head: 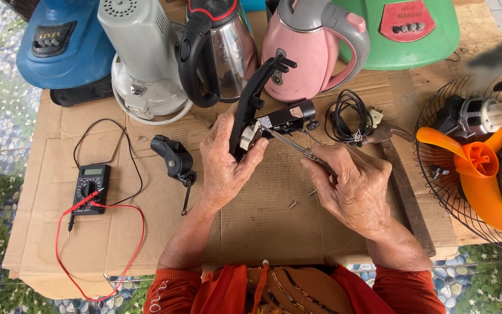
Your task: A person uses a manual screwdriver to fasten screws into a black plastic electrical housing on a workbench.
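While my left hand [225, 160] clamps the stiff, light black kettle handle [257, 102] at mid-frame by its lower end, my right hand [352, 186] pinches the slim screwdriver [291, 145], which could slip.

both forearms are bare, with orange sleeves pushed up near the elbows. the left sleeve [167, 293] carries a small white curly pattern near its cuff; the right sleeve [411, 291] is plain orange. the left hand [225, 160] and the right hand [352, 189] wear no gloves, rings or watch, and the knuckles are creased. an orange and brown garment [280, 288] covers the lap.
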